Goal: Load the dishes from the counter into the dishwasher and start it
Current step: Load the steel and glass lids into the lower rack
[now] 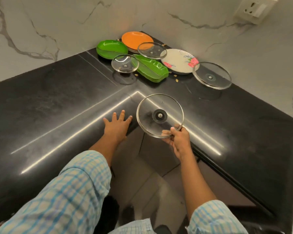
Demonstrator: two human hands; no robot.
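Right hand (177, 141) pinches rim of glass lid (159, 115), held tilted over inner corner of black counter (57, 102). Left hand (116, 124) flat on counter edge, fingers spread. Three more glass lids, green trays, orange plate (136, 39), floral plate (178, 62) clustered in far corner.

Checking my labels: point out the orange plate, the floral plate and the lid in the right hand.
orange plate (135, 40): head view, flat centre.
floral plate (177, 62): head view, plain white centre.
held glass lid (159, 115): head view, black centre knob.
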